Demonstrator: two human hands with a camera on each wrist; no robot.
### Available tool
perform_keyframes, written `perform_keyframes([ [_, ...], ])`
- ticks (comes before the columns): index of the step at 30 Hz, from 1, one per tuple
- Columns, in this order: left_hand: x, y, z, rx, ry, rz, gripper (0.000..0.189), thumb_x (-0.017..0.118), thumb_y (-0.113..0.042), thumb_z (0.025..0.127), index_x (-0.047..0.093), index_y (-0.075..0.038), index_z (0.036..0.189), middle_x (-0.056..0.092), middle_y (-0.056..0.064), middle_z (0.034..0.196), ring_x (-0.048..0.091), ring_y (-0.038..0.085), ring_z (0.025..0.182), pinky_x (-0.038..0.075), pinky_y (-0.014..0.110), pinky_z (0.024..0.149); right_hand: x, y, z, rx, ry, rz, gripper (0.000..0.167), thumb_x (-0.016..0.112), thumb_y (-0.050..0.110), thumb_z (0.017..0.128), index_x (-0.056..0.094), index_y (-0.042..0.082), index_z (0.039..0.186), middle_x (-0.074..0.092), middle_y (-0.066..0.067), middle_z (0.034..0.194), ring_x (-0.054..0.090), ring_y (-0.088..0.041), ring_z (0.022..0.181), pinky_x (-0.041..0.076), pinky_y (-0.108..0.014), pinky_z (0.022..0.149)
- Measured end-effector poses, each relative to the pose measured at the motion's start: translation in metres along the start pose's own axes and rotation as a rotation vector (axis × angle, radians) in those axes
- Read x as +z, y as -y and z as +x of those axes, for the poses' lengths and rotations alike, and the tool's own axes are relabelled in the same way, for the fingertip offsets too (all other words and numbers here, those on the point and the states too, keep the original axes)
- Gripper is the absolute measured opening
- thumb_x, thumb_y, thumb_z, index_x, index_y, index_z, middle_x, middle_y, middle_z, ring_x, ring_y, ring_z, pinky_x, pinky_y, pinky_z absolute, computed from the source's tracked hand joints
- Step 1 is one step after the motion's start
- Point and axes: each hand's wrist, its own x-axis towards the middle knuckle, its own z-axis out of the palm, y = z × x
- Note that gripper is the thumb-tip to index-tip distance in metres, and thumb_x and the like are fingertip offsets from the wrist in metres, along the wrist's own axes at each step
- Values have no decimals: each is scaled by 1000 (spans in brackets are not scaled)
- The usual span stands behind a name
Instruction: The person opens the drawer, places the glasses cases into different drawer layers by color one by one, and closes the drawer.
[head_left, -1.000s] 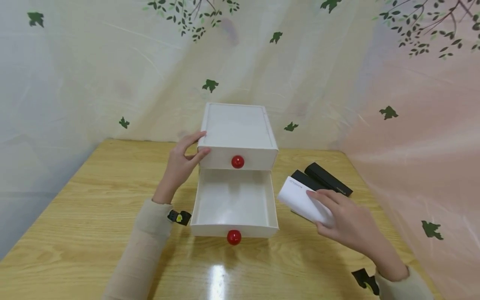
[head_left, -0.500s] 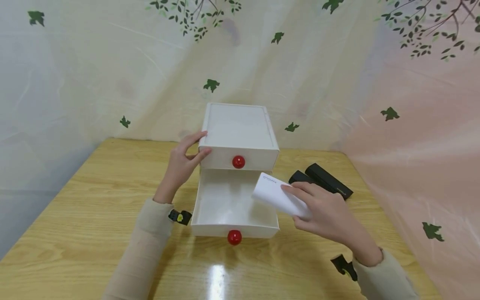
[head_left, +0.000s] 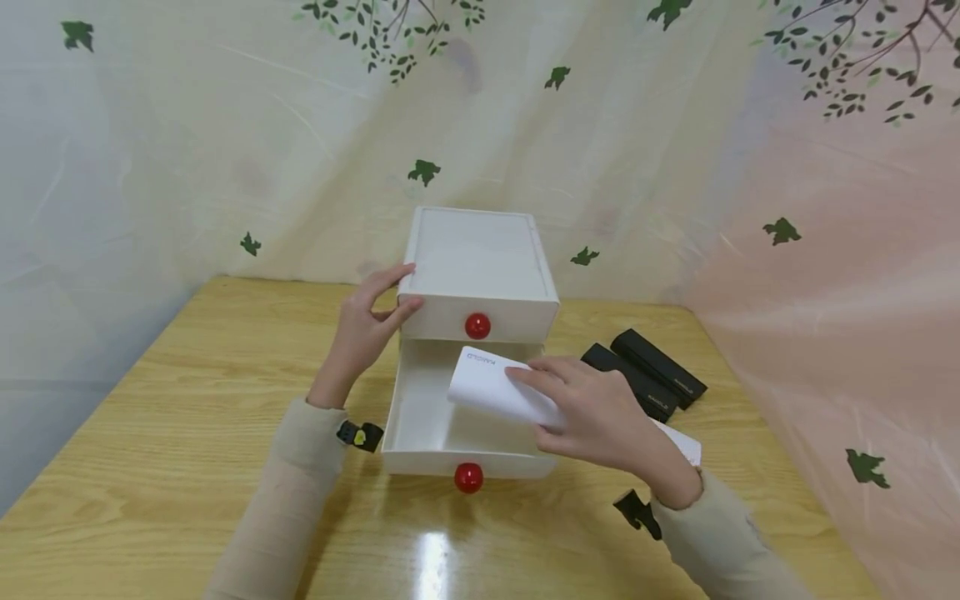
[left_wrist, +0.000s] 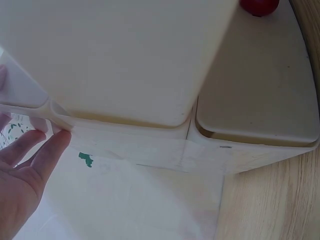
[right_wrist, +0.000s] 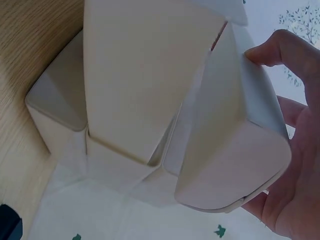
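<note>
A white drawer unit [head_left: 480,254] with red knobs stands mid-table. Its middle drawer [head_left: 420,464] is pulled out, and its visible floor is bare. My left hand [head_left: 360,337] holds the unit's upper left front corner, thumb on the front and fingers at the top edge. In the left wrist view those fingers [left_wrist: 47,155] touch the unit's edge. Over the drawer's right side, my right hand [head_left: 600,408] grips a white glasses case [head_left: 491,387], tilted, with lettering on it. The right wrist view shows the case's rounded triangular end [right_wrist: 232,162] close to the unit.
Two black glasses cases [head_left: 633,383] lie side by side on the table, right of the unit. A white item [head_left: 678,440] lies partly hidden behind my right wrist. A patterned curtain [head_left: 637,167] hangs behind the wooden table [head_left: 187,400].
My right hand has carried the white glasses case leftward, from beside the black cases to over the pulled-out drawer. My left hand stays on the unit.
</note>
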Motion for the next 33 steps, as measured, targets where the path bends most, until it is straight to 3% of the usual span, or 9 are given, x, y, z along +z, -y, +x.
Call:
perform_keyframes([
  [4, 0, 0, 0, -8, 3, -10, 46, 68, -13, 90, 56, -9, 135, 56, 13, 137, 54, 29, 126, 59, 45, 82, 5, 6, 11, -34, 0, -18, 59, 76, 33, 69, 63, 24, 126, 68, -2, 116, 67, -19, 92, 44, -21, 43],
  [11, 0, -1, 0, -13, -9, -11, 47, 69, -14, 90, 56, -10, 135, 57, 13, 136, 54, 29, 126, 59, 45, 82, 16, 11, 30, -136, 3, -80, 58, 78, 34, 70, 63, 22, 124, 65, -3, 117, 65, -19, 91, 56, -28, 52],
  [21, 2, 1, -1, 0, -9, 5, 46, 68, -12, 91, 56, -10, 136, 57, 12, 136, 54, 29, 126, 59, 45, 82, 36, 12, 43, -153, 160, -97, 55, 77, 35, 77, 61, 22, 128, 63, -3, 120, 62, -20, 101, 57, -28, 57],
  [27, 2, 1, -1, 17, -18, 6, 47, 69, -12, 90, 57, -10, 135, 58, 13, 135, 55, 29, 125, 59, 43, 81, 49, 10, 47, -132, 265, -32, 53, 76, 34, 81, 59, 22, 130, 63, -3, 120, 61, -20, 102, 59, -31, 70],
  [33, 2, 0, -1, 25, -20, 4, 48, 69, -13, 89, 57, -10, 135, 58, 13, 134, 55, 29, 124, 59, 41, 81, 56, 9, 47, -90, 337, 38, 54, 75, 33, 83, 56, 22, 133, 62, -4, 123, 63, -21, 104, 59, -33, 67],
])
